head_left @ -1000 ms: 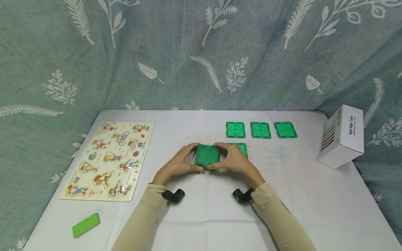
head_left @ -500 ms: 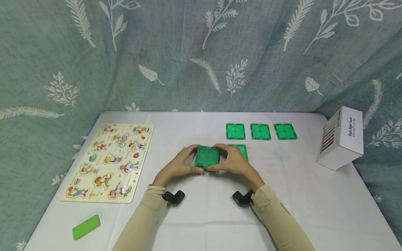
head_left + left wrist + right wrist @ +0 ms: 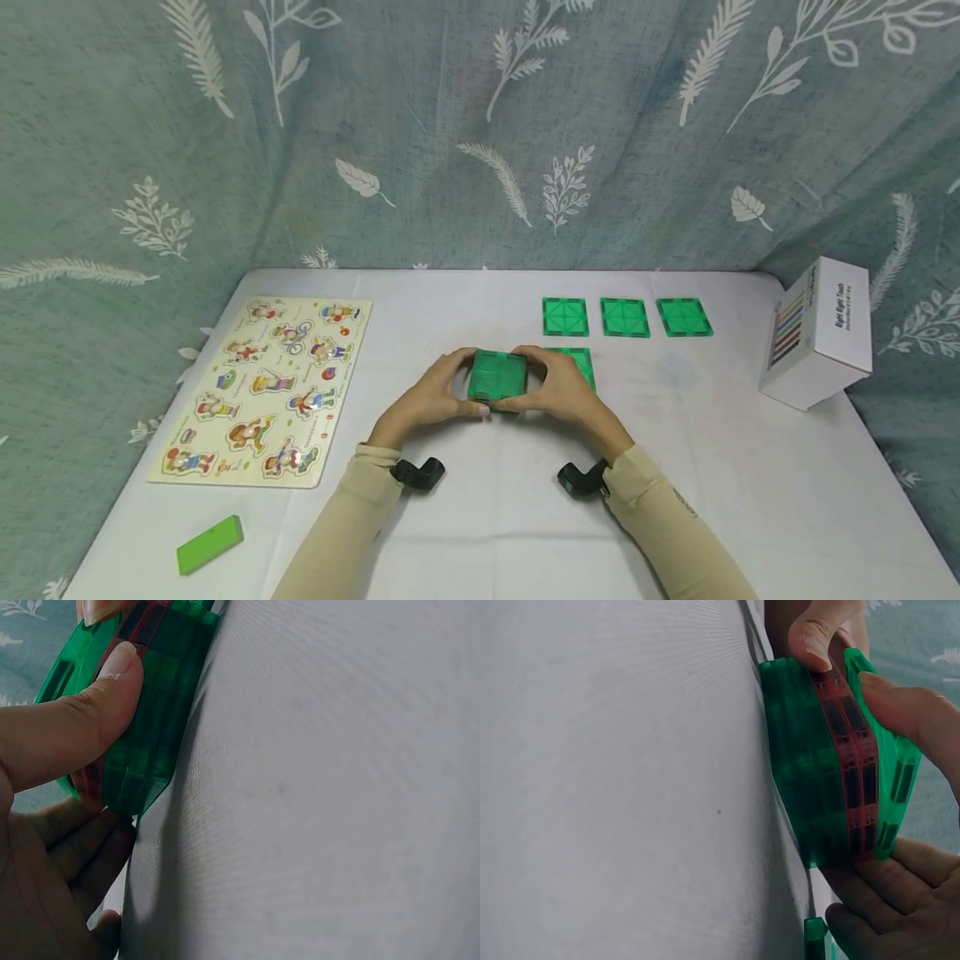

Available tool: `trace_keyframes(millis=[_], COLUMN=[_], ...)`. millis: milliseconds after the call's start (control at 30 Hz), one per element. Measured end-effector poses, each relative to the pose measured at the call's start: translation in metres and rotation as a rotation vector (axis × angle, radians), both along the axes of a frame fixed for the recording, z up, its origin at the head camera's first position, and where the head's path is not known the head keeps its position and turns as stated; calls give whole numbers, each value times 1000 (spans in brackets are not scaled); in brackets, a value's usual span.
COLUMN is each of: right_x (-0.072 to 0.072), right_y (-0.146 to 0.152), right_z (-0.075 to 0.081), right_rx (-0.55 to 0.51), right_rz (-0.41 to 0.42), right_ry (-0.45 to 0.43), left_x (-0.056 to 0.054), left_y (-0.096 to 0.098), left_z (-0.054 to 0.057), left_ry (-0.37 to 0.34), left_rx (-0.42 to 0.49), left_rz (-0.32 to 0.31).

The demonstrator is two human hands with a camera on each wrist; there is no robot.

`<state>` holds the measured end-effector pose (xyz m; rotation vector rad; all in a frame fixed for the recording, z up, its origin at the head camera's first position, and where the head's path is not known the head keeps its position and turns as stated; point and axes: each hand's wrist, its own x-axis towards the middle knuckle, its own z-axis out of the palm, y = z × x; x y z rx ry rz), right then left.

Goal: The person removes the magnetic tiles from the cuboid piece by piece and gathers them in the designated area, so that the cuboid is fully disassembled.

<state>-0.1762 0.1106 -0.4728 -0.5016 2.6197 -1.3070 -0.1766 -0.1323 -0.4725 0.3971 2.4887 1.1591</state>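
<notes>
A stack of square magnetic tiles [image 3: 497, 377] sits at mid-table, held from both sides. In the right wrist view, red tiles [image 3: 857, 780] with dark magnets lie between a thick green lower part and a green top tile [image 3: 900, 776]. My left hand [image 3: 433, 393] grips the left side, its thumb [image 3: 97, 716] across the stack's near edge. My right hand [image 3: 564, 387] grips the right side, with its thumb [image 3: 911, 709] at the top tile's near edge. A single green tile [image 3: 583, 367] lies just behind the right hand, partly hidden by it.
Three green tiles, among them the middle one [image 3: 625, 317], lie in a row at the back. A picture puzzle board [image 3: 258, 396] is at left, with a light green block [image 3: 210, 544] in front of it. A white box [image 3: 817, 333] stands at right.
The head view has shifted slightly, so the table appears a little lower. Both hands keep their grip on the tile stack in the same place.
</notes>
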Motion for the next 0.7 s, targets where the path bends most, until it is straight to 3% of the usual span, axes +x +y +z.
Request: trace_keyframes(millis=[333, 400, 567, 700], right_x=[2, 1, -2, -3], right_y=[1, 3, 9, 14], right_z=[0, 1, 14, 27], right_rx=[-39, -88, -189, -177], right_rz=[-11, -6, -10, -24], right_ry=[-23, -44, -65, -67], left_x=[0, 0, -1, -1], left_y=[1, 1, 2, 2], left_z=[0, 0, 0, -2], left_ry=[20, 23, 28, 28], left_rx=[13, 16, 23, 22], left_rz=[-4, -10, -10, -11])
